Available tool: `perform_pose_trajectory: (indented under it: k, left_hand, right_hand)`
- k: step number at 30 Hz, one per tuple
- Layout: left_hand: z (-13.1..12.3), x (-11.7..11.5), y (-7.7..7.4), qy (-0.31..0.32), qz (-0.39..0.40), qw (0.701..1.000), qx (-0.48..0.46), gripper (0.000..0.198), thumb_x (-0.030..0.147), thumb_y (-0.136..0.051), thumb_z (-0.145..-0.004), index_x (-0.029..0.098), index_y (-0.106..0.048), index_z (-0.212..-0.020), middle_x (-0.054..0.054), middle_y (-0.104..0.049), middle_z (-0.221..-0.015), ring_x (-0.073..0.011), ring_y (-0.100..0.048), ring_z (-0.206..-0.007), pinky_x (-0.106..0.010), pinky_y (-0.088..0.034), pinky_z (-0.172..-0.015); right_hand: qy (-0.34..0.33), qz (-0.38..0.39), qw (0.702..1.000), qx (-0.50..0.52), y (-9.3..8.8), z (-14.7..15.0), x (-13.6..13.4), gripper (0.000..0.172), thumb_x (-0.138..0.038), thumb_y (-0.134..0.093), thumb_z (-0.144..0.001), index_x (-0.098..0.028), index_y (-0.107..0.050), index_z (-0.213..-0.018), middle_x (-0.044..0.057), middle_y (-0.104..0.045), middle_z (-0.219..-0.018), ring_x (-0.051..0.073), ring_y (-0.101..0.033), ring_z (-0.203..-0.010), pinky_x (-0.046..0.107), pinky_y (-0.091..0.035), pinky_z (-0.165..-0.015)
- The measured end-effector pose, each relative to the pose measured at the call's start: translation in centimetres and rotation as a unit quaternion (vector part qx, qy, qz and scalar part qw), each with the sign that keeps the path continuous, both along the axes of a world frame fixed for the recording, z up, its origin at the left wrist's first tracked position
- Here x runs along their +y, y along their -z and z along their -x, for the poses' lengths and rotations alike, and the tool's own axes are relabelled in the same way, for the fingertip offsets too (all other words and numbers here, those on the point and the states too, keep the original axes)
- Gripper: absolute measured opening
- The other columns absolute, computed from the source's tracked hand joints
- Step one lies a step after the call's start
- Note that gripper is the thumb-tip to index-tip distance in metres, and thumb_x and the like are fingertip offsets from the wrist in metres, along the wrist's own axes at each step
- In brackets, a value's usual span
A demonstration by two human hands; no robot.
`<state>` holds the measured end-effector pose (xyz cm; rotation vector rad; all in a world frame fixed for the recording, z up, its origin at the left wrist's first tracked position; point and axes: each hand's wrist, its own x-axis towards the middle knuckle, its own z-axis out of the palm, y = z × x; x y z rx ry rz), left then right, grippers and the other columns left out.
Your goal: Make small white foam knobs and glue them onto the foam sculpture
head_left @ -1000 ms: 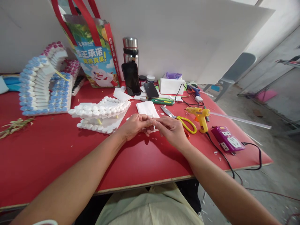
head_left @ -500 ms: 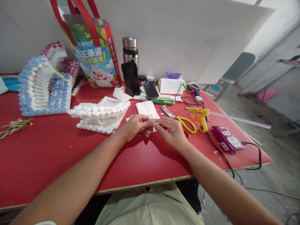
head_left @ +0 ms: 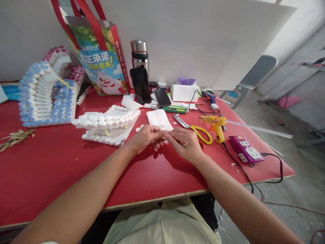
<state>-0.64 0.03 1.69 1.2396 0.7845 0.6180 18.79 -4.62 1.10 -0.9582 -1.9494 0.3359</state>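
My left hand and my right hand meet fingertip to fingertip above the red table. Both are closed in a pinch. What lies between the fingers is too small and covered to make out. Just behind them is a folded white paper sheet, partly hidden by the hands. Small white discs lie beside my left hand. Farther left stands a white model with rows of rounded white pieces and short yellow props. Scissors with yellow handles lie just past my right hand.
A yellow glue gun and a purple power box with cables sit at the right. Behind are two phones, a steel flask and a printed bag. A blue-and-white model stands far left.
The view has shifted very slightly. Both hands stay together in nearly the same place, with only small finger movement.
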Motion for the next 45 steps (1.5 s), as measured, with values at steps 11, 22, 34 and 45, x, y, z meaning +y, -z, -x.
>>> perform_pose_trajectory:
  k: [11, 22, 34, 45]
  left_hand:
    - [0.0, 0.0, -0.2, -0.005, -0.002, 1.000, -0.016, 0.039, 0.050, -0.077, -0.082, 0.012, -0.069, -0.074, -0.002, -0.063, -0.064, -0.0066, -0.054, -0.046, -0.018, -0.045, -0.044]
    - [0.2, 0.2, -0.2, 0.005, 0.013, 1.000, 0.010, 0.041, 0.052, -0.080, -0.077, 0.012, -0.070, -0.072, -0.002, -0.064, -0.063, -0.0071, -0.054, -0.046, -0.019, -0.045, -0.044]
    - [0.7, 0.4, -0.4, 0.043, -0.039, 0.997, 0.040, 0.036, 0.047, -0.077, -0.083, 0.014, -0.067, -0.072, -0.002, -0.063, -0.063, -0.0088, -0.054, -0.049, -0.021, -0.043, -0.046]
    - [0.5, 0.5, 0.2, -0.013, -0.001, 0.999, -0.038, 0.032, 0.044, -0.079, -0.081, 0.014, -0.068, -0.084, -0.003, -0.068, -0.074, -0.0099, -0.061, -0.057, -0.022, -0.052, -0.055]
  right_hand:
    - [0.043, -0.041, 0.996, -0.062, 0.3, 0.3, -0.3, 0.025, -0.026, -0.054, -0.101, -0.015, -0.076, -0.107, 0.009, -0.073, -0.088, 0.016, -0.068, -0.072, 0.027, -0.051, -0.066]
    - [0.056, -0.055, 0.991, -0.109, -0.3, 0.0, -0.3, 0.031, -0.030, -0.051, -0.103, -0.015, -0.077, -0.103, 0.009, -0.073, -0.090, 0.015, -0.070, -0.076, 0.025, -0.051, -0.068]
    - [0.037, -0.049, 0.994, -0.090, -0.7, -0.5, -0.3, 0.032, -0.029, -0.047, -0.104, -0.018, -0.078, -0.103, 0.009, -0.074, -0.097, 0.015, -0.069, -0.079, 0.027, -0.049, -0.069]
    - [-0.002, 0.284, 0.911, 0.300, -1.4, -0.2, 0.6, 0.057, -0.064, -0.047, -0.098, -0.017, -0.078, -0.089, 0.005, -0.068, -0.077, 0.010, -0.053, -0.049, 0.026, -0.039, -0.045]
